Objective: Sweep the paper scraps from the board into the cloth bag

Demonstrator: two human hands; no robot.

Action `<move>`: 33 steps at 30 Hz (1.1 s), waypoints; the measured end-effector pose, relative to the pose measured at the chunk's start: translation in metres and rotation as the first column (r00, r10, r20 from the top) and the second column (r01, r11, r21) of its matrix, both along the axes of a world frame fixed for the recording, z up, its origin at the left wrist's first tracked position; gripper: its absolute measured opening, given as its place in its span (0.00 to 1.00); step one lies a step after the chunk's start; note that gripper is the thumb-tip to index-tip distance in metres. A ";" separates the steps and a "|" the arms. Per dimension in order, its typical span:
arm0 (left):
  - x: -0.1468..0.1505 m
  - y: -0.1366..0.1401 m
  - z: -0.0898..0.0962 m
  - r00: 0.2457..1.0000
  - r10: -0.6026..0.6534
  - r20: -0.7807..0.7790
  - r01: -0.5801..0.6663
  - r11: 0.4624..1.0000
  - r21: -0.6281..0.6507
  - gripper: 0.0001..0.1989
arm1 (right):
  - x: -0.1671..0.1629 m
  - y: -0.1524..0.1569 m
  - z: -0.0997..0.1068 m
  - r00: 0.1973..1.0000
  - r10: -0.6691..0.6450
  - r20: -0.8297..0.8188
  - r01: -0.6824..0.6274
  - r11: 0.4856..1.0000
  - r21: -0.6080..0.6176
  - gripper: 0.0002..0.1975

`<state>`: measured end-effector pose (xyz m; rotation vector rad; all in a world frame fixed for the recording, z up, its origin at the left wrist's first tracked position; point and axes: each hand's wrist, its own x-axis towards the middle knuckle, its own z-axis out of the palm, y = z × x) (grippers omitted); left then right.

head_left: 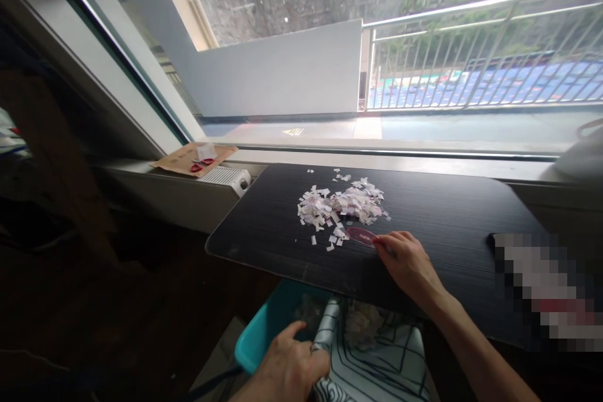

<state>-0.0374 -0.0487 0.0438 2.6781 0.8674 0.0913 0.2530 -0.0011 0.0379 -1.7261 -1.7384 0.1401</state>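
My right hand (409, 264) is closed in a pinch on the end of a flat, see-through pink plastic piece (362, 237) with a rounded outline. Its far end lies by the near edge of a pile of small white paper scraps (355, 201) on the black tabletop (264, 220). Below the table edge, my left hand (294, 361) grips a bunched fold of white cloth with dark lines (377, 358), one finger sticking out. Beside that hand stands a teal bin (257, 330). Pale scraps (362, 320) show in the cloth's hollow under the table edge.
Red-handled scissors (202, 164) rest on a brown paper envelope (176, 160) on the sill at left, by a white radiator valve (242, 183). A blurred-out object (541, 282) lies at the table's right. Behind the table is a window with a railing outside (424, 69).
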 end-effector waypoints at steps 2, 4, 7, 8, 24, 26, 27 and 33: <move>-0.004 0.004 -0.006 0.999 -0.033 0.025 0.032 0.999 0.024 0.02 | -0.002 -0.002 0.004 1.000 0.013 0.028 -0.012 0.999 -0.031 0.11; -0.008 0.007 -0.009 0.998 -0.048 0.032 0.046 0.997 0.054 0.02 | -0.003 -0.004 0.009 0.999 0.017 0.037 -0.015 0.999 -0.043 0.11; -0.012 0.008 -0.011 0.998 -0.053 0.034 0.050 0.997 0.066 0.03 | -0.007 -0.007 0.016 0.998 -0.013 0.055 0.014 0.999 -0.029 0.12; -0.014 0.009 -0.011 0.998 -0.050 0.033 0.048 0.997 0.062 0.04 | -0.009 -0.008 0.017 0.998 -0.017 0.067 0.019 0.999 -0.029 0.12; -0.034 0.012 -0.032 0.999 -0.039 0.038 0.034 0.992 0.122 0.04 | -0.030 -0.027 0.033 0.978 0.074 0.195 -0.055 0.993 -0.106 0.10; -0.035 0.011 -0.031 0.999 -0.032 0.040 0.028 0.993 0.112 0.03 | -0.026 -0.029 0.031 0.980 0.090 0.176 -0.071 0.992 -0.109 0.10; -0.035 0.011 -0.030 0.999 -0.030 0.040 0.026 0.995 0.101 0.03 | -0.024 -0.030 0.030 0.983 0.077 0.168 -0.060 0.993 -0.101 0.10; -0.035 0.011 -0.027 0.999 -0.016 0.028 0.014 0.999 0.052 0.05 | -0.018 -0.035 0.027 0.989 0.063 0.135 -0.043 0.988 -0.147 0.11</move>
